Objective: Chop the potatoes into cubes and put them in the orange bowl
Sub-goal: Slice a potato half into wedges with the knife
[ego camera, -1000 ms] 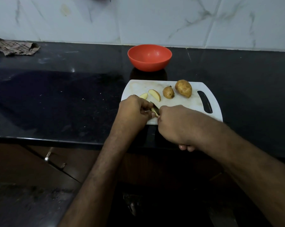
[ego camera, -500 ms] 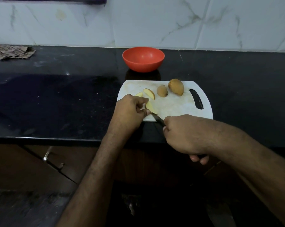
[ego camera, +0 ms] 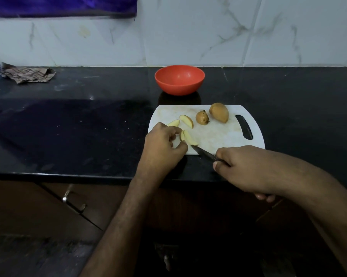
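Potatoes lay on the white plastic cutting board (ego camera: 214,134), which sat near the front edge of the black stone bench (ego camera: 78,126). Two whole brown potatoes, a small round one (ego camera: 202,117) and a larger oval one (ego camera: 219,112), rested side by side close to the board's rear edge. Pale cut wedges were towards its left side: two lying apart (ego camera: 174,123) (ego camera: 187,121), and a pair of wedges (ego camera: 186,137) close together near the board's front left corner. Your left hand (ego camera: 163,145) had its fingers curled, with thumb and fingertips pinching that pair of wedges. Your right hand (ego camera: 246,168) gripped the handle of a dark-bladed knife (ego camera: 203,153), fingers wrapped round it, the blade crossing the board's front edge with its tip just beside the pinched wedges. An orange round plastic bowl (ego camera: 179,79) stood behind the board, near the bench's rear edge by the white marbled wall tiles (ego camera: 188,37). A crumpled checked cloth (ego camera: 27,74) lay at the rear left of the bench.
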